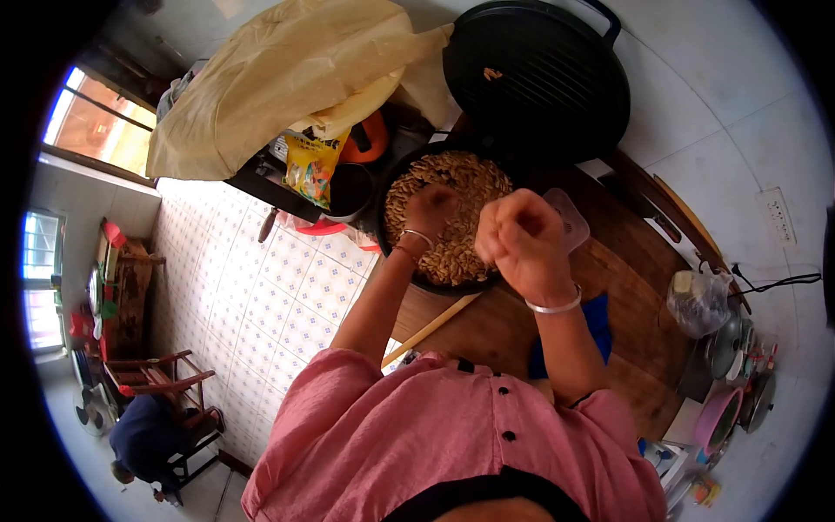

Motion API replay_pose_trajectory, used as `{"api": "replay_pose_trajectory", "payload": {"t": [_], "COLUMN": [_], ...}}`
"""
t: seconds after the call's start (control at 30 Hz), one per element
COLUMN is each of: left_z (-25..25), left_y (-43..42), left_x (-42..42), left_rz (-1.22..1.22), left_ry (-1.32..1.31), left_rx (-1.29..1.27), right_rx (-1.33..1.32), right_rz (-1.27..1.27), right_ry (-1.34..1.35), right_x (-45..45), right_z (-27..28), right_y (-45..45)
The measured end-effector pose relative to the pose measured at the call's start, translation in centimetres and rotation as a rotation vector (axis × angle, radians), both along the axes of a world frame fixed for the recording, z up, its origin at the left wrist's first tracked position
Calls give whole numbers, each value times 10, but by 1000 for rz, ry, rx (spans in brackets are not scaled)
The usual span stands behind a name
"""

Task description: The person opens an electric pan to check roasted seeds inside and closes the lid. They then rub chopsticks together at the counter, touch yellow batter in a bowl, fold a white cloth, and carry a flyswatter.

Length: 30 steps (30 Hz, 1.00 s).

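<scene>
A round black electric pan [383, 235] is filled with tan, oblong peanuts in their shells [461, 261]. My left hand [432, 209] is down among the peanuts on the pan's left side, its fingers blurred and partly hidden. Over the pan's right rim, my right hand [526, 239] is raised with its fingers curled together. What those fingers hold, if anything, is hidden. The pan's ridged black lid [544, 96] stands hinged back behind, with a small tan fragment on it. Just behind my right hand is a clear plastic container [567, 219].
The pan rests on a wooden table [644, 261] with a wooden stick [430, 329] and blue cloth [598, 322]. Left of the pan are a yellow packet [311, 165] and a dark pot [350, 190]. A person [152, 439] sits at lower left.
</scene>
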<state>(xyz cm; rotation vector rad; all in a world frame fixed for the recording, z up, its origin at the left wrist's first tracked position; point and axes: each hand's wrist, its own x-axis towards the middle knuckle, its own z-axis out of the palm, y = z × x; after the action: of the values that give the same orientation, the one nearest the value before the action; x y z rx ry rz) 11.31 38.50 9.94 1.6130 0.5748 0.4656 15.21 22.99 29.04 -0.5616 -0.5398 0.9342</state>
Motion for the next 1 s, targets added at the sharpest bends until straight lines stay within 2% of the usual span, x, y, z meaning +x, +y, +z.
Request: {"api": "replay_pose_trajectory", "payload": {"t": [0.07, 0.13, 0.17, 0.27, 0.3, 0.4, 0.5, 0.57, 0.6, 0.7, 0.8, 0.9, 0.97, 1.0], "left_z": [-12, -20, -18, -5, -8, -10, 2, 3, 0, -9, -17, -19, -14, -14], "left_y": [5, 8, 4, 1, 2, 2, -2, -3, -3, 0, 1, -1, -1, -1], "left_x": [5, 10, 9, 9, 9, 9, 8, 8, 8, 8, 11, 11, 12, 12], "left_rz": [-10, -42, -33, -3, -6, -57, -9, 21, 20, 52, 26, 54, 66, 71], "left_ry": [-17, -100, -120, -91, -87, -138, -61, -68, -65, -8, 4, -14, 87, 77], "left_rx": [31, -274, -350, -395, -397, -523, -504, -506, -508, -432, -310, -211, 14, 20], "right_rx": [178, 332, 437, 683, 681, 974, 925, 616, 614, 843, 698, 796, 864, 887], "right_rz": [121, 227, 263, 340, 336, 303, 201, 297, 294, 262, 40, 43, 115, 140], "right_ry": [-82, -16, -68, -144, -142, -18, 96, 70, 72, 13, 258, 173, 5, -53], "right_x": [-11, -25, -26, -30, -35, -53, -56, -42, -42, -51, -71, -58, -34, -22], "right_z": [34, 61, 70, 84, 85, 86, 91, 105, 102, 95, 96, 89, 86, 86], "right_y": [-8, -17, -15, -9, -3, 4, -7, -20, -16, -9, -21, -11, -6, -5]}}
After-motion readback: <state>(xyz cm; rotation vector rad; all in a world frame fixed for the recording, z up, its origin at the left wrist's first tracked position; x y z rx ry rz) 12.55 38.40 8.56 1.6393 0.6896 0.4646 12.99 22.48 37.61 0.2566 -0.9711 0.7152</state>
